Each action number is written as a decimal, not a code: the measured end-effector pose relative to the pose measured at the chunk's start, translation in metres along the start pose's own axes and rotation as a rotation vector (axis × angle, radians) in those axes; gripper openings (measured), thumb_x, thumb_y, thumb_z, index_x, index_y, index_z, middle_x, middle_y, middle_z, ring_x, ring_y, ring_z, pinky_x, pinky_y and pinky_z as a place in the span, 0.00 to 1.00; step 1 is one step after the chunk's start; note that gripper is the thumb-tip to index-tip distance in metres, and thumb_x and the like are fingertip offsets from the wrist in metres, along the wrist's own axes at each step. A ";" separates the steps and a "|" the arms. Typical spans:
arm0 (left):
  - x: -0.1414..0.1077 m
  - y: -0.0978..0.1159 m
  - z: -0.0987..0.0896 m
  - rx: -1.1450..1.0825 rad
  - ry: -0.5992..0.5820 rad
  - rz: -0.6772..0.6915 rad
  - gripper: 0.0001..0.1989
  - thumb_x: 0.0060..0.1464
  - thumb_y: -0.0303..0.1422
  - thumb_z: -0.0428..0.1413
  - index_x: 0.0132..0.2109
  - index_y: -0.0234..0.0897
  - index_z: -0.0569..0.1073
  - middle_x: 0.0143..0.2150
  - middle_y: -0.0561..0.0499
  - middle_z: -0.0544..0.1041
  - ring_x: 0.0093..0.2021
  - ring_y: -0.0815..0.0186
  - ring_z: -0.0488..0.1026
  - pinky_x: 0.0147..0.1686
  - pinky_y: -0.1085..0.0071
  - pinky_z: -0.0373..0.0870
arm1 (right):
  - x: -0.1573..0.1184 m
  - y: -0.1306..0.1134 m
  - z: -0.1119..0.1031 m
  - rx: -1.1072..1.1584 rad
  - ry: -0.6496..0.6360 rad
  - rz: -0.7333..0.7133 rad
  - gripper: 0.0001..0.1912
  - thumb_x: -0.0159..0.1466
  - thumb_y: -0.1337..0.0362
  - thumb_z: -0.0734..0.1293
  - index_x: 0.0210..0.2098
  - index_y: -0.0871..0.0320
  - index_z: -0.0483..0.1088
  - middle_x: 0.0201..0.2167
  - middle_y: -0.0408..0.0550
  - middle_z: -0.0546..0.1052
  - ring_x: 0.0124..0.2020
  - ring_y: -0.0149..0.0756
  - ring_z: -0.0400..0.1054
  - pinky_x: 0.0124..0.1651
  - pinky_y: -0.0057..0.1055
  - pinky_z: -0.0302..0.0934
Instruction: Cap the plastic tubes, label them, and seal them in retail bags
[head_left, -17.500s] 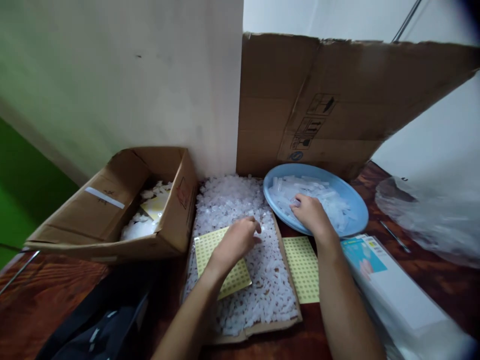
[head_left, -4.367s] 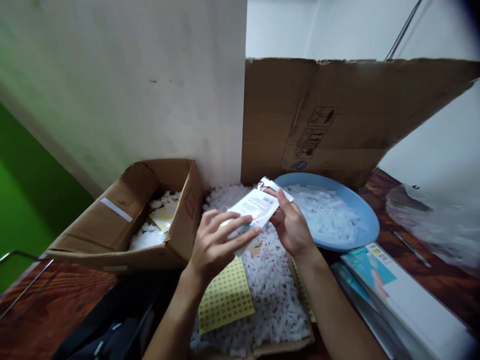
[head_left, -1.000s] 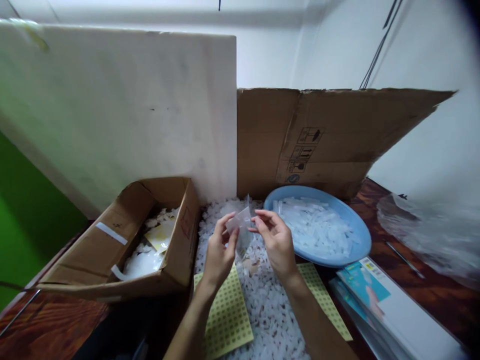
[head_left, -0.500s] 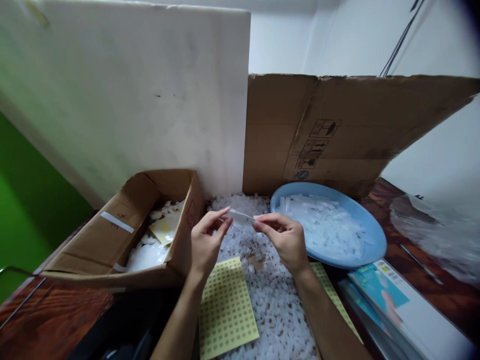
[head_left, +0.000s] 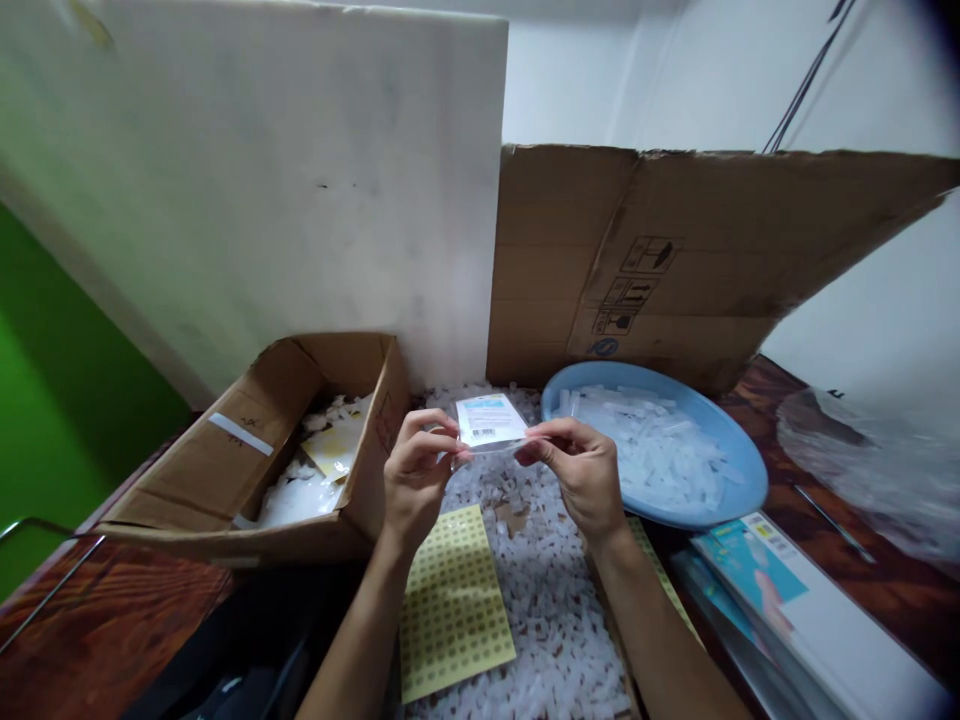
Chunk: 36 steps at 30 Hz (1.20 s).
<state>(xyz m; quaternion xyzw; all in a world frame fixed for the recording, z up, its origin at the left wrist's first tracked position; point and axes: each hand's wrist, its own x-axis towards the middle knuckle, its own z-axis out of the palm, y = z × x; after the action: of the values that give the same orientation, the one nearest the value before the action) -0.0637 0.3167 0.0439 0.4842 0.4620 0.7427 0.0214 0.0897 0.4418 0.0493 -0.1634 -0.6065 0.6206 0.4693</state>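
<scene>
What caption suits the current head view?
Left hand and right hand hold a printed packet above white pieces, between an open cardboard box and blue basin.

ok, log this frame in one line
left hand: pinches packet, left side | right hand: pinches packet, right side | below: yellow sheet on white pieces | nearby: blue basin, cardboard box
</scene>
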 end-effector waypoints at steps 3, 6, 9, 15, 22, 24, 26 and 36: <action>-0.004 -0.001 0.000 -0.020 -0.024 -0.020 0.03 0.55 0.29 0.67 0.37 0.39 0.80 0.50 0.45 0.73 0.50 0.60 0.75 0.50 0.64 0.77 | 0.000 0.000 -0.003 0.191 -0.077 0.128 0.13 0.52 0.57 0.82 0.32 0.54 0.79 0.27 0.44 0.80 0.29 0.39 0.77 0.36 0.36 0.73; -0.007 -0.001 -0.005 0.034 -0.082 0.011 0.02 0.57 0.28 0.65 0.38 0.41 0.81 0.52 0.44 0.76 0.52 0.59 0.77 0.50 0.62 0.79 | 0.001 -0.004 -0.005 0.307 -0.190 0.193 0.17 0.57 0.49 0.78 0.34 0.55 0.78 0.31 0.46 0.80 0.33 0.39 0.76 0.40 0.37 0.73; -0.006 -0.001 -0.013 0.208 -0.194 0.130 0.05 0.57 0.26 0.65 0.37 0.42 0.82 0.51 0.46 0.79 0.49 0.61 0.79 0.51 0.62 0.81 | 0.004 -0.006 -0.006 0.307 -0.172 0.245 0.15 0.61 0.52 0.76 0.34 0.54 0.71 0.29 0.41 0.75 0.28 0.33 0.70 0.31 0.30 0.69; -0.006 -0.002 -0.014 0.211 -0.303 0.164 0.07 0.56 0.25 0.66 0.38 0.45 0.84 0.51 0.47 0.80 0.50 0.61 0.80 0.51 0.61 0.82 | 0.008 -0.001 -0.007 0.186 -0.168 0.230 0.17 0.57 0.58 0.77 0.35 0.53 0.66 0.27 0.37 0.69 0.25 0.29 0.61 0.25 0.24 0.57; -0.014 -0.002 0.006 -0.168 0.033 -0.167 0.05 0.51 0.30 0.70 0.33 0.40 0.81 0.64 0.49 0.69 0.56 0.56 0.78 0.56 0.58 0.79 | 0.009 0.003 -0.007 0.137 -0.176 0.128 0.13 0.61 0.57 0.75 0.35 0.53 0.66 0.27 0.37 0.68 0.24 0.29 0.57 0.26 0.25 0.53; -0.014 -0.002 0.013 -0.211 0.058 -0.323 0.06 0.54 0.33 0.69 0.35 0.39 0.79 0.59 0.47 0.75 0.51 0.58 0.80 0.52 0.59 0.80 | 0.012 0.004 -0.008 0.109 -0.154 0.108 0.13 0.61 0.57 0.75 0.35 0.53 0.67 0.27 0.38 0.69 0.25 0.29 0.58 0.27 0.25 0.53; -0.014 -0.001 0.020 -0.244 0.085 -0.482 0.09 0.56 0.36 0.67 0.36 0.37 0.77 0.51 0.46 0.81 0.46 0.60 0.82 0.47 0.60 0.82 | 0.014 0.005 -0.010 0.076 -0.131 0.094 0.13 0.61 0.57 0.75 0.34 0.53 0.68 0.27 0.38 0.70 0.24 0.29 0.58 0.26 0.26 0.53; -0.014 0.006 0.030 -0.067 0.214 -0.483 0.11 0.54 0.38 0.69 0.39 0.34 0.82 0.36 0.49 0.83 0.36 0.66 0.81 0.41 0.72 0.80 | 0.014 0.016 -0.014 0.066 -0.082 0.069 0.11 0.59 0.57 0.78 0.34 0.56 0.77 0.26 0.42 0.76 0.22 0.30 0.66 0.25 0.27 0.62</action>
<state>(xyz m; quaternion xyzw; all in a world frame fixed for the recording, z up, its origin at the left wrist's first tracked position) -0.0315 0.3270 0.0416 0.2778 0.5388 0.7779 0.1653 0.0873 0.4644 0.0371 -0.1431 -0.5987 0.6622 0.4273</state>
